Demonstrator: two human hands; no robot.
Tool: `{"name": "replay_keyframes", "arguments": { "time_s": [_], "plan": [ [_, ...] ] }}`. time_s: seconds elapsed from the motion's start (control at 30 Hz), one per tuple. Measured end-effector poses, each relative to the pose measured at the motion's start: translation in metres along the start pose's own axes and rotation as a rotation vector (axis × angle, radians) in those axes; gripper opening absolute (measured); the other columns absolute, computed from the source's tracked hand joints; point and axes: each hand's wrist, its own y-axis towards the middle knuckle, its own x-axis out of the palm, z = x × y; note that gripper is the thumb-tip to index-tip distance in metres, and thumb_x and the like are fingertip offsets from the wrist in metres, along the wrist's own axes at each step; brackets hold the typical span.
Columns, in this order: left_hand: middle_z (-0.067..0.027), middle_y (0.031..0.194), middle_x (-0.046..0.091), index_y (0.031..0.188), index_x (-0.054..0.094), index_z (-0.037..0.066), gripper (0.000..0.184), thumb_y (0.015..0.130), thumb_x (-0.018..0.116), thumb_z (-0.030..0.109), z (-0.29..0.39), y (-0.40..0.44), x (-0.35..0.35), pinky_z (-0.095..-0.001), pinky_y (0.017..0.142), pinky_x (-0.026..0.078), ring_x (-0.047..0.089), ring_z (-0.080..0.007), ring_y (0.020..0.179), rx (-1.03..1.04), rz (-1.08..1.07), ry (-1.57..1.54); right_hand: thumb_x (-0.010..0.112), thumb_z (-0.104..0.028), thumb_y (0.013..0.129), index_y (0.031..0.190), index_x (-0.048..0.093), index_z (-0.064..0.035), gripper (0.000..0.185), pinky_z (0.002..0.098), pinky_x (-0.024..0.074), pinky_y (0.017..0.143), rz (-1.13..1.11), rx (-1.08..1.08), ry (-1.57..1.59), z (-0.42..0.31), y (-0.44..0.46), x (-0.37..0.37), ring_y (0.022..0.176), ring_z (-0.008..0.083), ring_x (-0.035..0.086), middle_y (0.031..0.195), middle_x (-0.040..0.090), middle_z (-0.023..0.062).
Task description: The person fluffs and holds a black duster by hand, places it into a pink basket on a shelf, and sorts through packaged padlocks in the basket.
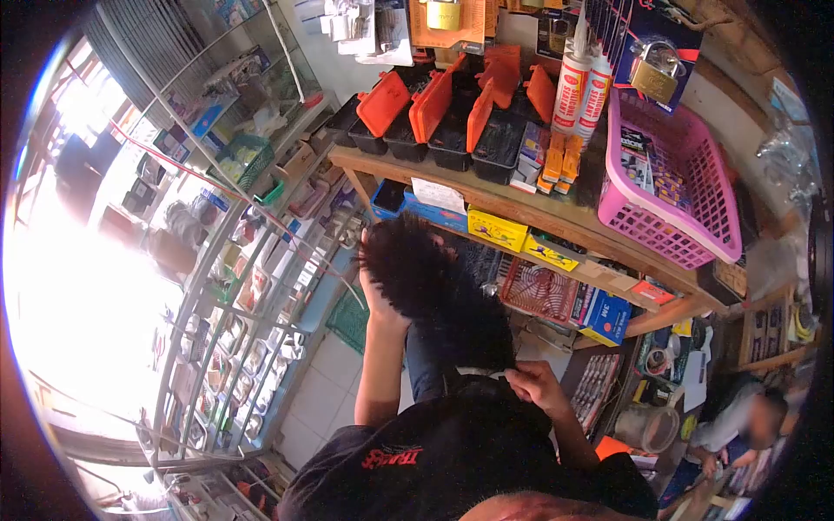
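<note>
A fluffy black duster point(415, 265) stretches in front of my body, its bushy end up and to the left. My left hand point(380, 295) cups that end from the left side, its fingers partly buried in the dark bristles. Lower down, my right hand point(534, 386) is closed at the other end of the duster, beside a pale strip that looks like its handle. Below and between my arms is my black shirt point(434, 469) with red lettering.
A wooden shelf point(486, 193) ahead carries black bins with orange dividers point(432, 102), silicone sealant tubes point(575, 91) and a pink basket point(669, 217). Padlocks point(653, 71) hang above. Glass display shelving point(243, 347) stands left. Another person point(738, 425) sits at lower right.
</note>
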Motion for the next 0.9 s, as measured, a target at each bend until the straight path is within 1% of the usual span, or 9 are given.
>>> {"name": "replay_keyframes", "arguments": {
  "time_s": [0.1, 0.2, 0.3, 0.4, 0.5, 0.6, 0.7, 0.8, 0.9],
  "plan": [
    [-0.0224, 0.115, 0.06, 0.123, 0.055, 0.002, 0.066, 0.095, 0.035, 0.059, 0.003, -0.002, 0.004, -0.0527, 0.098, 0.042, 0.057, -0.0369, 0.107, 0.02, 0.167, -0.088, 0.058, -0.029, 0.097, 0.07, 0.055, -0.0072, 0.035, 0.0257, 0.0312, 0.048, -0.037, 0.043, 0.083, 0.016, 0.003, 0.002, 0.051, 0.006, 0.041, 0.058, 0.046, -0.0035],
    [-0.02, 0.114, 0.061, 0.123, 0.055, 0.003, 0.065, 0.095, 0.034, 0.058, 0.003, 0.0, -0.003, -0.0524, 0.099, 0.041, 0.057, -0.0355, 0.108, -0.061, -0.178, 0.005, 0.058, -0.03, 0.096, 0.069, 0.054, -0.007, 0.036, 0.0252, 0.0311, 0.048, -0.122, 0.053, 0.088, 0.023, 0.003, 0.003, 0.051, 0.0057, 0.041, 0.057, 0.045, -0.0042],
    [-0.0185, 0.114, 0.061, 0.124, 0.055, 0.003, 0.065, 0.095, 0.034, 0.058, 0.003, -0.003, 0.004, -0.0525, 0.099, 0.041, 0.056, -0.0344, 0.109, -0.002, 0.079, -0.079, 0.059, -0.03, 0.096, 0.07, 0.055, -0.0065, 0.034, 0.025, 0.0304, 0.047, 0.018, 0.016, 0.073, 0.012, 0.002, -0.001, 0.05, 0.0054, 0.041, 0.057, 0.045, -0.0044],
    [-0.0182, 0.115, 0.06, 0.124, 0.055, 0.002, 0.066, 0.095, 0.034, 0.058, 0.003, -0.002, 0.002, -0.0519, 0.1, 0.041, 0.056, -0.0334, 0.111, -0.032, -0.053, -0.131, 0.06, -0.027, 0.096, 0.075, 0.06, -0.0055, 0.03, 0.0251, 0.0301, 0.045, -0.082, 0.041, 0.11, 0.018, 0.003, -0.003, 0.049, 0.0051, 0.04, 0.056, 0.045, -0.0043],
    [-0.0189, 0.113, 0.061, 0.123, 0.055, 0.002, 0.066, 0.095, 0.035, 0.058, 0.003, -0.001, 0.008, -0.0514, 0.099, 0.042, 0.057, -0.0343, 0.109, -0.029, -0.046, -0.114, 0.061, -0.026, 0.095, 0.073, 0.06, -0.0063, 0.029, 0.0249, 0.0293, 0.045, 0.025, 0.001, 0.066, 0.004, 0.0, -0.002, 0.048, 0.0049, 0.04, 0.056, 0.045, -0.0044],
    [-0.0194, 0.111, 0.061, 0.122, 0.055, 0.002, 0.065, 0.095, 0.034, 0.058, -0.002, 0.002, 0.03, -0.051, 0.096, 0.044, 0.057, -0.0348, 0.108, 0.11, 0.312, 0.047, 0.061, -0.026, 0.095, 0.071, 0.058, -0.0068, 0.03, 0.0249, 0.0291, 0.045, 0.044, 0.037, 0.101, 0.016, 0.004, -0.007, 0.048, 0.0048, 0.04, 0.055, 0.045, -0.0046],
    [-0.0176, 0.118, 0.06, 0.126, 0.053, 0.003, 0.063, 0.097, 0.032, 0.055, -0.001, 0.007, -0.007, -0.049, 0.097, 0.044, 0.055, -0.0329, 0.113, -0.078, -0.249, -0.043, 0.061, -0.026, 0.095, 0.07, 0.058, -0.007, 0.031, 0.0247, 0.0292, 0.045, -0.136, 0.027, 0.131, 0.024, 0.007, -0.005, 0.048, 0.0047, 0.04, 0.055, 0.045, -0.0047],
    [-0.0175, 0.12, 0.06, 0.127, 0.053, 0.003, 0.062, 0.098, 0.031, 0.053, 0.002, 0.008, -0.008, -0.0486, 0.098, 0.044, 0.057, -0.034, 0.112, -0.016, -0.244, 0.037, 0.06, -0.026, 0.095, 0.068, 0.055, -0.0075, 0.033, 0.0247, 0.0289, 0.045, -0.012, 0.038, 0.105, 0.013, 0.006, -0.006, 0.048, 0.0049, 0.04, 0.054, 0.044, -0.0046],
    [-0.0197, 0.112, 0.062, 0.123, 0.054, 0.002, 0.062, 0.098, 0.032, 0.054, 0.0, 0.012, 0.017, -0.051, 0.094, 0.046, 0.06, -0.0386, 0.103, 0.109, 0.341, 0.02, 0.06, -0.026, 0.095, 0.067, 0.054, -0.0076, 0.034, 0.0248, 0.0286, 0.045, 0.076, 0.009, 0.087, 0.01, 0.011, -0.004, 0.048, 0.0049, 0.039, 0.055, 0.044, -0.0047]
  ]
}}
